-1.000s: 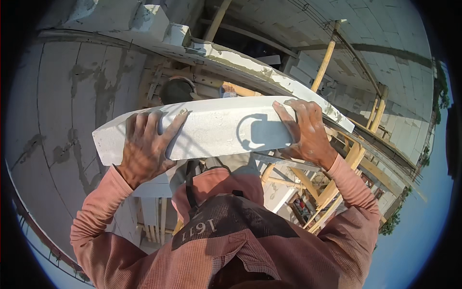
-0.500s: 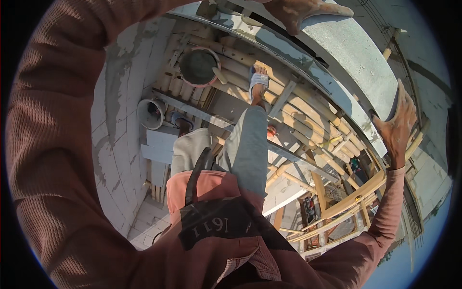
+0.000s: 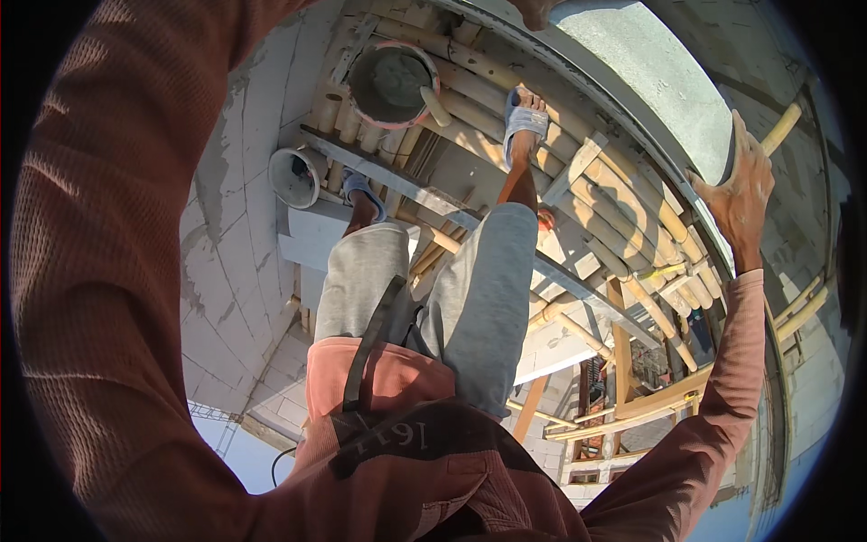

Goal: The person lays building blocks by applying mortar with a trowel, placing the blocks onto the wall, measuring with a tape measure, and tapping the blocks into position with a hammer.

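A pale grey concrete block [image 3: 664,77] lies across the upper right, held between my two hands above the wall's edge. My right hand [image 3: 742,194] wraps the block's near right end, thumb on one side and fingers along the other. At the block's far left end my left hand [image 3: 535,11] shows only in part, cut off by the top of the picture, so its fingers are mostly hidden. Whether the block rests on the wall top or hangs just over it, I cannot tell.
Beneath my sandalled feet [image 3: 526,122] lie bamboo poles [image 3: 623,217] and a metal bar [image 3: 397,181]. A bucket of wet mortar [image 3: 430,56], with a handle leaning out, and a smaller white bucket [image 3: 312,191] stand at left beside a block wall [image 3: 221,271]. Open drops show between poles at lower right.
The view has tilted, so the buckets and feet sit higher and further right. My left hand has slid mostly out at the top. My right hand still grips the block's end.
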### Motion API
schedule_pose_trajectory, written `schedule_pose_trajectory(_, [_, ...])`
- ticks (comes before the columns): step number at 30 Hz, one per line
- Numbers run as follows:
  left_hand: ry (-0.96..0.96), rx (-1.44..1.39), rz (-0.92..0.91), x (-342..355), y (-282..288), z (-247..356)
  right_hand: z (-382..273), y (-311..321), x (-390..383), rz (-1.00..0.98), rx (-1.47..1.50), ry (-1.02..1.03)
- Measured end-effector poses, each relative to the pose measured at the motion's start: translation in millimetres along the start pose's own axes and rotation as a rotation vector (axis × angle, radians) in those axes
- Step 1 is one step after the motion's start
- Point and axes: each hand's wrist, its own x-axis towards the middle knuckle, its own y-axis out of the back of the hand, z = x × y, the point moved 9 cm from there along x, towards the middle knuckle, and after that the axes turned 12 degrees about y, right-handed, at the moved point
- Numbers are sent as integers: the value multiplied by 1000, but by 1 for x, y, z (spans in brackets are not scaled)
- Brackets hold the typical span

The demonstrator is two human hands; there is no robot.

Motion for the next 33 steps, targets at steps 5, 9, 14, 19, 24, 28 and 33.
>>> schedule_pose_trajectory(5, [61, -35, -36, -8, -21, -23, -10, -12, 11, 40, -24, 76])
schedule_pose_trajectory(9, [95, -61, -59, -13, -31, -35, -12, -19, 14, 10, -15, 63])
schedule_pose_trajectory(14, [125, -86, -87, -18, -42, -46, -15, -33, 20, -27, 9, 66])
schedule_pose_trajectory(19, [137, -99, -107, -22, -53, -54, -18, -45, 26, -49, -5, 80])
schedule_pose_trajectory(24, [138, -107, -116, -20, -60, -58, -18, -48, 24, -18, -29, 108])
schedule_pose_trajectory(28, [138, -103, -136, -20, -69, -57, -7, -55, 23, -91, -64, 105])
schedule_pose_trajectory(33, [113, -77, -154, -15, -73, -52, 5, -36, 26, -64, -35, 125])
